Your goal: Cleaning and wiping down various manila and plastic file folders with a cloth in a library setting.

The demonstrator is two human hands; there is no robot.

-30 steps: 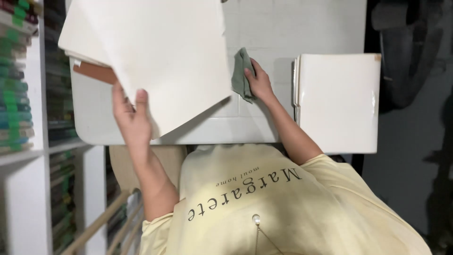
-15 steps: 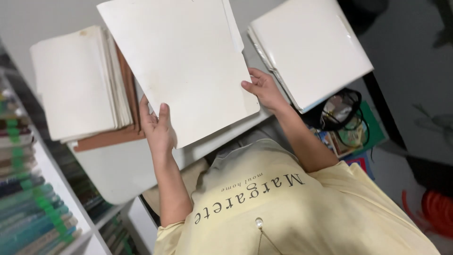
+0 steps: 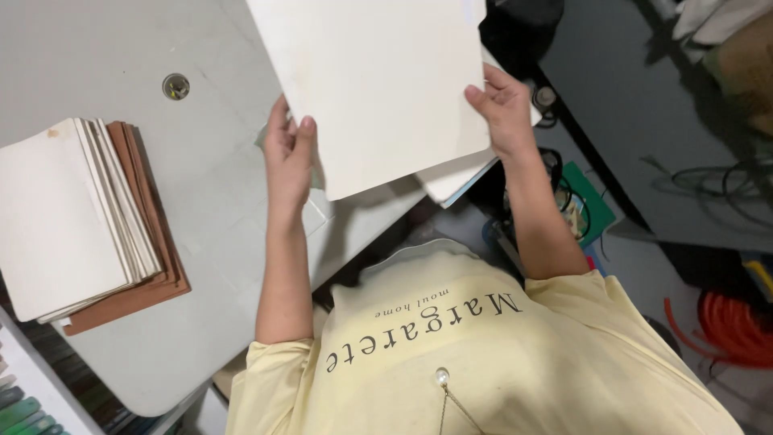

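I hold a large cream-white flat board (image 3: 378, 80) up in front of me with both hands. My left hand (image 3: 288, 153) grips its lower left edge, thumb on the front face. My right hand (image 3: 501, 103) grips its right edge, fingers curled over the front. The board hangs above the grey table (image 3: 201, 217) near the table's right corner. Beneath it a second white board (image 3: 451, 173) lies at the table's edge, mostly hidden by the held one.
A stack of white and brown boards (image 3: 80, 217) lies on the table at the left. A round metal grommet (image 3: 175, 85) sits in the tabletop. Shelved books (image 3: 24, 403) are at lower left. Cables, a green item (image 3: 592, 201) and an orange hose (image 3: 729, 322) lie on the floor at right.
The view has swung right and closer. My right hand left the green cloth and took the board's right edge; both hands now hold the board, shifted right of the stack.
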